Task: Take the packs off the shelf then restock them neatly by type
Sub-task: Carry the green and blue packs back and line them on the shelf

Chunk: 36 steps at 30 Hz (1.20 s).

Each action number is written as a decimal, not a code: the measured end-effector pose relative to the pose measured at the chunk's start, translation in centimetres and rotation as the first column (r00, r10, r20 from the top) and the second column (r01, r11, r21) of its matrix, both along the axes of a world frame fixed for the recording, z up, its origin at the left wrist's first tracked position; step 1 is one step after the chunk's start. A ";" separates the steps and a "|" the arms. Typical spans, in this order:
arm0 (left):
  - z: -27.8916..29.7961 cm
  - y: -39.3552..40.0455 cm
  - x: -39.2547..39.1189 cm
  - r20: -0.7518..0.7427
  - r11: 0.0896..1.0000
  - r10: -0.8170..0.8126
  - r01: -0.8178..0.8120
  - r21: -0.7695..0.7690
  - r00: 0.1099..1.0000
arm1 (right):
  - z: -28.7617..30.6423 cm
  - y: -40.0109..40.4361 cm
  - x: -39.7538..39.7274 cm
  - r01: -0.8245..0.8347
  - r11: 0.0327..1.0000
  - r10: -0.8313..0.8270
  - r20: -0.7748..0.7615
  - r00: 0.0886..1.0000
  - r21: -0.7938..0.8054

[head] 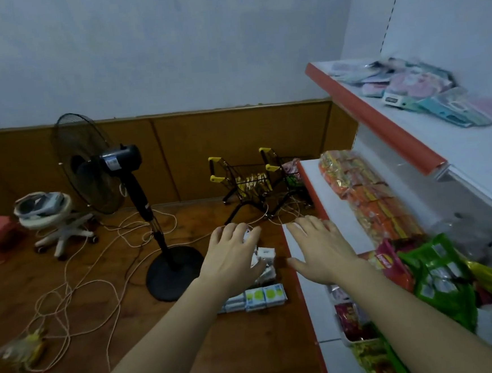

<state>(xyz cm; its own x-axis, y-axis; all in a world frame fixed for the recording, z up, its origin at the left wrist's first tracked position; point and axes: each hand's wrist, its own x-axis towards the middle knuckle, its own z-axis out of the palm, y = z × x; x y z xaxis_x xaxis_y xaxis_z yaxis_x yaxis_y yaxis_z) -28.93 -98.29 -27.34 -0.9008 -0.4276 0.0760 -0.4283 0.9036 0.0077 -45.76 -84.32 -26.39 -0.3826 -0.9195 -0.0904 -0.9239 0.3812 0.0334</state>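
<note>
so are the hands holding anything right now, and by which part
Nothing clearly held. Left hand reaches with straight fingers over the white packs on the floor; any contact is hidden. Right hand is open, empty.

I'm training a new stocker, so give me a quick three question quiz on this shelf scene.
1. True or false: the left hand is over white packs on the floor.
2. What stands left of the hands? A) ladder B) pedestal fan C) bin
3. Fill in: the right hand, fingers spread, holds ____.

Key: 1 true; 2 B; 3 nothing.
</note>
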 end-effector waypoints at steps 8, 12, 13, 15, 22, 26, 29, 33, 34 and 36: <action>-10.0 -12.8 -10.7 0.068 0.988 0.034 -0.044 0.149 0.997 | -8.5 -11.3 -8.9 0.027 0.990 -0.033 0.046 0.998 0.138; -17.0 -17.6 -14.2 0.136 0.976 0.038 -0.066 0.210 0.990 | -14.4 -15.9 -12.8 0.020 0.974 -0.043 0.097 0.994 0.227; -18.9 -18.6 -14.9 0.154 0.972 0.047 -0.080 0.220 0.987 | -15.9 -17.0 -13.6 0.015 0.969 -0.044 0.113 0.993 0.248; -22.5 -20.4 -16.1 0.208 0.960 0.054 -0.108 0.257 0.977 | -19.4 -18.9 -15.1 0.014 0.961 -0.055 0.144 0.988 0.276; -37.8 -24.2 -18.9 0.374 0.909 0.055 -0.201 0.365 0.926 | -35.7 -24.1 -18.9 -0.023 0.929 -0.076 0.251 0.965 0.369; -48.3 -24.0 -19.8 0.426 0.886 0.058 -0.243 0.394 0.903 | -47.3 -24.3 -20.3 -0.063 0.902 -0.069 0.287 0.956 0.427; -56.2 -23.5 -20.5 0.494 0.884 0.007 -0.236 0.403 0.869 | -55.9 -24.2 -21.1 -0.071 0.889 -0.083 0.313 0.946 0.453; -66.3 -23.1 -20.9 0.557 0.899 -0.021 -0.228 0.374 0.830 | -66.6 -24.1 -22.0 -0.091 0.875 -0.065 0.303 0.951 0.475; -68.7 -23.1 -21.1 0.551 0.899 -0.003 -0.240 0.367 0.834 | -69.1 -24.1 -22.2 -0.087 0.877 -0.066 0.299 0.952 0.472; -73.1 -23.0 -21.7 0.549 0.900 0.008 -0.246 0.361 0.836 | -73.5 -24.2 -22.5 -0.095 0.874 -0.058 0.296 0.953 0.477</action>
<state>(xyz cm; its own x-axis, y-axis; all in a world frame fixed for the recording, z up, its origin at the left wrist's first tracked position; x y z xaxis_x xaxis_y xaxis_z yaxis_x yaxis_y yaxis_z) -50.59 -121.26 -100.43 -0.6851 -0.4251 -0.5915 -0.5838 0.8061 0.0969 -68.29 -108.52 -99.87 -0.2513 -0.7378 -0.6265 -0.9266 0.3704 -0.0646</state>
